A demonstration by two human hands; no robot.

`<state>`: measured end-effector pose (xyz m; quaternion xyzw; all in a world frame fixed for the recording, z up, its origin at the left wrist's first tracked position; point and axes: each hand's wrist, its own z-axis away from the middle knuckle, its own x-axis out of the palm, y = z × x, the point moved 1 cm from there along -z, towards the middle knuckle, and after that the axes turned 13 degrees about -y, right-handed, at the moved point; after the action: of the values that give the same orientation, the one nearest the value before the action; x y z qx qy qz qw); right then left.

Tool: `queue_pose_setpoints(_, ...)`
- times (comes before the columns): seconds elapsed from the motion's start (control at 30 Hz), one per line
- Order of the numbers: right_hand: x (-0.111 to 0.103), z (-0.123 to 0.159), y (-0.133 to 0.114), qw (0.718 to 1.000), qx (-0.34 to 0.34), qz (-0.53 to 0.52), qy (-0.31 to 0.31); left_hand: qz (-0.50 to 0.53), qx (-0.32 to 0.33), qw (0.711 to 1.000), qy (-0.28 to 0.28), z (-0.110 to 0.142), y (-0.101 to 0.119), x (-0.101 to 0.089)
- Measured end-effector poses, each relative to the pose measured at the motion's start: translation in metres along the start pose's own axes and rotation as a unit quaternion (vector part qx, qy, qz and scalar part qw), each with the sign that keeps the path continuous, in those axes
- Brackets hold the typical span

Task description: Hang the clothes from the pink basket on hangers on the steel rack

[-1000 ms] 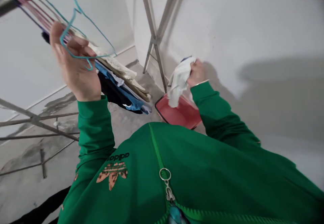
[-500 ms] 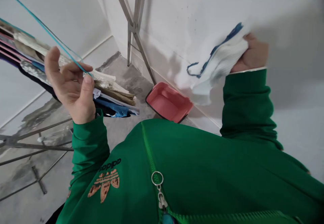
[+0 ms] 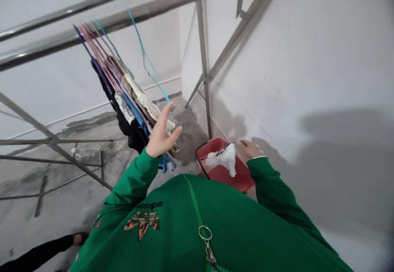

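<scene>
My left hand (image 3: 162, 136) is raised with thumb and fingers apart. Its fingertips touch or nearly touch the lower end of a turquoise clothes hanger (image 3: 147, 58), which hooks over the metal rail and carries no garment. Beside and behind that hand hang several garments (image 3: 135, 104) on pink, purple and turquoise hangers. My right hand (image 3: 250, 149) is low at the right side of a red basin (image 3: 220, 177), fingers stretched out and partly blurred. A white cloth with blue trim (image 3: 228, 158) is over the basin, just left of those fingertips and apparently clear of them.
A metal drying rack with two rails (image 3: 172, 1) crosses the top, its crossed legs (image 3: 205, 77) standing near the wall corner. More rack legs (image 3: 53, 140) stand at left on the stained grey floor (image 3: 92, 181). A dark-clothed leg (image 3: 46, 249) shows at lower left.
My right hand has moved down from beside the wall to the basin and let go of the white cloth. The turquoise hanger now hangs on the rail in view, and my left thumb has parted from it.
</scene>
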<state>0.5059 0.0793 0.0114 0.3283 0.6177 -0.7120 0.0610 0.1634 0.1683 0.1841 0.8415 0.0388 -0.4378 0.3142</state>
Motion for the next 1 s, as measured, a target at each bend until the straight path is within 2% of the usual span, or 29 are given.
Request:
queue_pose_setpoints(0.07, 0.012, -0.020, -0.035, 0.998, -0.028, -0.032, -0.035, -0.069, -0.001, 0.997, -0.022, 0.005, 0.001, 0.000)
queue_pose_setpoints(0.13, 0.018, -0.030, -0.090, 0.982, -0.123, -0.116, -0.089, -0.139, 0.005, 0.990, -0.018, 0.008, 0.002, -0.005)
queue_pose_setpoints(0.17, 0.020, -0.031, -0.124, 0.958, -0.202, -0.167, -0.120, -0.170, 0.008, 0.985, -0.007, 0.009, 0.003, -0.009)
queue_pose_setpoints(0.23, 0.026, -0.028, -0.196, 0.905, -0.337, -0.198, -0.169, -0.222, 0.005, 0.975, 0.012, 0.007, 0.005, -0.020)
queue_pose_setpoints(0.3, 0.041, -0.025, -0.265, 0.856, -0.429, -0.167, -0.234, -0.272, -0.017, 0.962, 0.005, 0.001, 0.006, -0.030)
queue_pose_setpoints(0.33, 0.052, -0.026, -0.294, 0.845, -0.456, -0.125, -0.250, -0.298, -0.032, 0.954, -0.010, -0.002, 0.007, -0.035)
queue_pose_setpoints(0.37, 0.065, -0.030, -0.319, 0.848, -0.466, -0.070, -0.244, -0.324, -0.048, 0.944, -0.028, -0.005, 0.007, -0.038)
queue_pose_setpoints(0.4, 0.080, -0.035, -0.339, 0.862, -0.455, -0.005, -0.224, -0.348, -0.062, 0.934, -0.044, -0.007, 0.008, -0.040)
queue_pose_setpoints(0.47, 0.110, -0.050, -0.364, 0.892, -0.395, 0.126, -0.183, -0.389, -0.082, 0.915, -0.065, -0.007, 0.008, -0.043)
queue_pose_setpoints(0.57, 0.147, -0.068, -0.373, 0.901, -0.310, 0.240, -0.188, -0.430, -0.098, 0.895, -0.063, 0.002, 0.007, -0.046)
queue_pose_setpoints(0.67, 0.160, -0.081, -0.361, 0.902, -0.298, 0.253, -0.181, -0.450, -0.105, 0.885, -0.057, 0.013, 0.001, -0.049)
queue_pose_setpoints(0.73, 0.155, -0.090, -0.349, 0.913, -0.305, 0.232, -0.139, -0.457, -0.099, 0.882, -0.053, 0.018, -0.003, -0.051)
queue_pose_setpoints(0.83, 0.132, -0.105, -0.331, 0.933, -0.287, 0.199, -0.083, -0.470, -0.087, 0.878, -0.042, 0.019, -0.008, -0.053)
queue_pose_setpoints(1.0, 0.090, -0.114, -0.303, 0.944, -0.249, 0.208, -0.060, -0.474, -0.116, 0.871, -0.050, 0.012, -0.002, -0.050)
